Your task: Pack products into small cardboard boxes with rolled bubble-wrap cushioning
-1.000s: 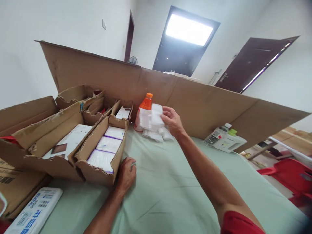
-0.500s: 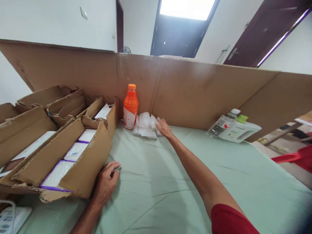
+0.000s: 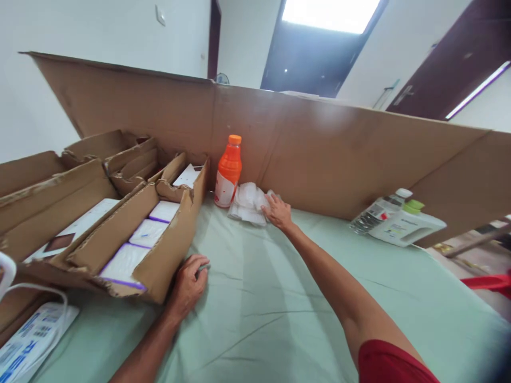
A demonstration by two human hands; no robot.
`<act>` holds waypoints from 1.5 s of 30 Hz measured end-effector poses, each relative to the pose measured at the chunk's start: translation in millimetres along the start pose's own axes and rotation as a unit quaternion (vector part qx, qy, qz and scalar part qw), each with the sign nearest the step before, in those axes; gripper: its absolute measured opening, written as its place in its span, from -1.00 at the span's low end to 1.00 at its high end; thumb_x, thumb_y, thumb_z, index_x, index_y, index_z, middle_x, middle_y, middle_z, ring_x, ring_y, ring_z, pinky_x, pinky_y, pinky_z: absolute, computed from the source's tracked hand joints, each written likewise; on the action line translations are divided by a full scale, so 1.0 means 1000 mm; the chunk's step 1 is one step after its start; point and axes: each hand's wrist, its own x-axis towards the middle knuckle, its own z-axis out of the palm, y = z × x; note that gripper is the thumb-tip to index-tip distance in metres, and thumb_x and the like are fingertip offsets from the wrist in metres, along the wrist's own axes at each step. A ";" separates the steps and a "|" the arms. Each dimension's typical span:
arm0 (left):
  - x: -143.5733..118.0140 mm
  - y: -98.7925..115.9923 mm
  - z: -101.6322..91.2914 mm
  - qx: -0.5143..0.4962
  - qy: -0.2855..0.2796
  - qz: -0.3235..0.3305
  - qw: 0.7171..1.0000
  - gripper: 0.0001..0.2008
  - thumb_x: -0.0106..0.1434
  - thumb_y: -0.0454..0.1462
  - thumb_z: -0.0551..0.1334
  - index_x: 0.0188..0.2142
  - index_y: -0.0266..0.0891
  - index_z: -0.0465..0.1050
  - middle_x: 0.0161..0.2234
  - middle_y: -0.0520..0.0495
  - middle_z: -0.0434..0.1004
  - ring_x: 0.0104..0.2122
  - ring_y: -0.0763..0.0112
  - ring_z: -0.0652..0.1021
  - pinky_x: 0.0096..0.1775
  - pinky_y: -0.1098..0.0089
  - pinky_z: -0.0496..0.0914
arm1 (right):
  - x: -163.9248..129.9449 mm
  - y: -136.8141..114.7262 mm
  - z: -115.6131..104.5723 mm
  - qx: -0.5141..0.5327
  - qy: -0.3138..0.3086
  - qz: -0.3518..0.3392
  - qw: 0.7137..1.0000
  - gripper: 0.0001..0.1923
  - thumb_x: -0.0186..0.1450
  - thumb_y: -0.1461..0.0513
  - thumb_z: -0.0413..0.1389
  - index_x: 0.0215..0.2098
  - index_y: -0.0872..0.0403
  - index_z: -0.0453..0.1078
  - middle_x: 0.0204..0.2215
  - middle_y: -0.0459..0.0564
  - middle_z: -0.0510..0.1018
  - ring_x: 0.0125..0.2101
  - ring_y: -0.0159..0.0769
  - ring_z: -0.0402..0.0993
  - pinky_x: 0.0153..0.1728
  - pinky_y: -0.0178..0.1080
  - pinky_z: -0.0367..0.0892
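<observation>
My right hand [image 3: 278,213] reaches to the far side of the table, fingers stretched over the right part of a pile of white, translucent plastic packets [image 3: 248,201]. It touches the pile, and the fingertips partly cover it. An orange bottle [image 3: 229,173] with a white label and orange cap stands just left of the packets. My left hand [image 3: 190,284] rests on the green tablecloth [image 3: 255,298], fingers loosely bent and thumb apart, with no object visible in it. Beside it is a cardboard box [image 3: 175,250] holding white packs with purple edges [image 3: 149,233].
More open cardboard boxes [image 3: 51,197] stand at the left. A cardboard wall [image 3: 339,154] runs along the back. On the right, a clear bottle [image 3: 379,210] leans against a white jug [image 3: 407,227] with a green cap. A power strip [image 3: 38,338] with a cable lies front left.
My right hand has moved onto the right part of the packet pile, fingers lower over it. The whole view has shifted so things sit farther right. My left hand stays beside the box.
</observation>
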 end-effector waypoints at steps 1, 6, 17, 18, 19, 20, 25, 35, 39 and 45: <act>0.001 0.001 0.000 -0.002 0.002 0.000 1.000 -0.75 0.21 -0.34 0.11 -0.21 -0.22 0.55 -0.16 -0.18 0.61 -0.12 0.25 0.59 -0.04 0.25 0.50 | -0.001 -0.004 -0.007 0.002 0.011 -0.001 1.000 -0.43 0.40 0.07 -0.03 0.34 -0.01 0.21 0.33 0.15 0.28 0.25 0.05 0.26 0.18 0.12 0.17; 0.005 0.006 0.001 -0.007 0.013 -0.003 1.000 -0.73 0.13 -0.43 0.12 -0.25 -0.22 0.54 -0.21 -0.13 0.61 -0.14 0.30 0.58 -0.05 0.29 0.48 | -0.001 -0.040 -0.041 0.033 0.071 -0.029 0.997 -0.46 0.34 0.15 -0.03 0.26 0.12 0.30 0.23 0.26 0.40 0.17 0.14 0.35 0.12 0.20 0.23; 0.006 0.008 -0.002 -0.006 -0.014 -0.013 1.000 -0.70 0.11 -0.48 0.10 -0.22 -0.23 0.51 -0.18 -0.11 0.56 -0.12 0.30 0.55 -0.02 0.29 0.45 | -0.052 -0.214 -0.103 0.171 -0.037 -0.379 0.909 -0.32 0.30 0.30 0.11 0.36 -0.15 0.15 -0.21 -0.09 0.65 -0.30 -0.24 0.56 -0.21 -0.22 0.35; 0.006 0.010 -0.002 0.001 -0.018 -0.012 1.000 -0.70 0.10 -0.48 0.10 -0.23 -0.23 0.51 -0.18 -0.12 0.56 -0.12 0.29 0.55 -0.01 0.27 0.44 | -0.052 -0.224 -0.107 0.143 -0.049 -0.383 0.911 -0.35 0.31 0.31 0.12 0.33 -0.14 0.19 -0.22 -0.10 0.66 -0.26 -0.22 0.57 -0.22 -0.24 0.33; 0.005 0.013 -0.003 0.010 -0.023 -0.011 1.000 -0.70 0.09 -0.48 0.11 -0.24 -0.23 0.51 -0.17 -0.13 0.56 -0.11 0.26 0.55 0.01 0.24 0.44 | -0.051 -0.231 -0.110 0.118 -0.060 -0.382 0.915 -0.41 0.31 0.31 0.13 0.29 -0.13 0.26 -0.23 -0.10 0.67 -0.23 -0.22 0.58 -0.23 -0.27 0.31; 0.003 0.018 -0.003 0.019 -0.029 -0.009 0.999 -0.69 0.07 -0.48 0.12 -0.24 -0.24 0.52 -0.17 -0.16 0.56 -0.11 0.23 0.55 0.02 0.20 0.44 | -0.049 -0.236 -0.113 0.098 -0.070 -0.380 0.917 -0.49 0.32 0.31 0.13 0.22 -0.11 0.33 -0.23 -0.11 0.68 -0.21 -0.23 0.59 -0.26 -0.30 0.29; -0.031 0.059 -0.014 0.051 -0.054 0.010 0.997 -0.66 0.00 -0.43 0.22 -0.20 -0.20 0.57 -0.05 -0.24 0.58 -0.01 0.07 0.54 0.10 0.08 0.42 | -0.050 -0.242 -0.130 0.059 -0.060 -0.356 0.931 -0.80 0.31 0.29 0.15 -0.14 -0.06 0.54 -0.28 -0.09 0.69 -0.25 -0.21 0.60 -0.37 -0.32 0.21; -0.130 0.103 -0.090 0.065 0.198 -0.051 0.977 -0.78 0.31 -0.18 0.15 -0.24 -0.16 0.57 -0.25 -0.11 0.64 -0.21 0.25 0.63 -0.15 0.31 0.53 | -0.156 -0.155 -0.151 0.033 -0.001 -0.293 0.956 -0.80 0.32 0.26 0.10 -0.41 -0.01 0.53 -0.46 0.01 0.66 -0.44 -0.19 0.52 -0.37 -0.22 0.17; -0.146 0.101 -0.095 0.099 0.211 -0.058 0.971 -0.78 0.27 -0.14 0.18 -0.26 -0.16 0.57 -0.25 -0.10 0.63 -0.20 0.22 0.61 -0.14 0.28 0.52 | -0.207 -0.093 -0.157 0.100 0.071 -0.255 0.959 -0.82 0.34 0.25 0.07 -0.28 -0.04 0.54 -0.44 -0.01 0.66 -0.44 -0.17 0.52 -0.31 -0.16 0.27; -0.123 0.099 -0.081 0.070 0.144 -0.117 0.980 -0.58 0.22 -0.06 0.21 0.02 -0.19 0.48 0.05 -0.20 0.49 -0.13 0.16 0.57 -0.37 0.33 0.52 | -0.261 -0.017 -0.147 0.298 0.188 -0.112 0.929 -0.79 0.38 0.14 0.09 -0.05 -0.11 0.48 -0.29 -0.01 0.66 -0.30 -0.12 0.58 -0.18 -0.03 0.45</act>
